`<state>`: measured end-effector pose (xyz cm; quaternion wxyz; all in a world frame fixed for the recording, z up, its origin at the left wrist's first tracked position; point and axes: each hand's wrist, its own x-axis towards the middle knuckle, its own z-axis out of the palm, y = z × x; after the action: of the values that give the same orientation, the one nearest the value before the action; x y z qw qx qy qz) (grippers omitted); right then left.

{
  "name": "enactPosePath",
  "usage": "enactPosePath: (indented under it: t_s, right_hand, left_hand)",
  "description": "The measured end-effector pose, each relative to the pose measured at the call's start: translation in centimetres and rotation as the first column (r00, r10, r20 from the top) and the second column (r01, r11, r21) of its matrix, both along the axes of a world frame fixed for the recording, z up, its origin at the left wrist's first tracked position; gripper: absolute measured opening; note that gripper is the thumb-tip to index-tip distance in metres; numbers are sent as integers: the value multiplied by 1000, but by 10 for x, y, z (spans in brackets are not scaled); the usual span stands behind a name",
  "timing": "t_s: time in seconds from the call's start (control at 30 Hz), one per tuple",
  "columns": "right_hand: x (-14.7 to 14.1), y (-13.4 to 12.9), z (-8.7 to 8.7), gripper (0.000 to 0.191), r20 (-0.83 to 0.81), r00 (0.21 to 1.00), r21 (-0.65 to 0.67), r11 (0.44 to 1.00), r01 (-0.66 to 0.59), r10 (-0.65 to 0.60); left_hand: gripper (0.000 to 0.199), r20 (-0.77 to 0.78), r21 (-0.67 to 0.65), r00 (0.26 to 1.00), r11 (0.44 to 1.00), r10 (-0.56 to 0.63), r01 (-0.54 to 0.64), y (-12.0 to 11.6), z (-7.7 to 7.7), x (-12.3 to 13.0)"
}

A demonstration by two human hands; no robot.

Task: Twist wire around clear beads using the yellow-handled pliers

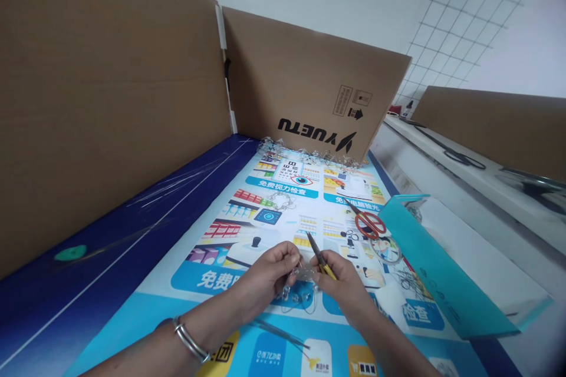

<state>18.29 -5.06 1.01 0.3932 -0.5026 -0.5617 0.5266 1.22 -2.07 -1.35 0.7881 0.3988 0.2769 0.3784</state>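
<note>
Over the printed sheet (145,321), a clear-beaded wire strand (296,297) hangs between both hands, partly hidden by fingers. The left hand (275,274) pinches it; the right hand (341,285) grips a pointed yellow-handled tool (326,266), its handles mostly covered, its exact kind unclear. Whether that hand also holds the strand, I cannot tell. To the right, an open teal box (446,274) contains a clear coil (414,212), half-hidden by the wall.

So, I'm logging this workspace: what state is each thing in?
Clear beadwork: held in the left grip
Yellow-handled tool: held in the right grip
Red-handled scissors: lying down, apparently closed
Teal box: open
YUETU cardboard panel: standing, printed upside down
Bead clusters: lying along that panel
Silver bracelet: worn
</note>
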Motion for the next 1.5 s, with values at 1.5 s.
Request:
enactPosePath:
  t_s: [1.5]
  right_hand:
    - [-4, -5, -11, 25, -33, 997, 35, 997, -64, 65]
  left_hand:
    - [25, -243, 229, 968, 966, -62, 119, -6, -10, 1]
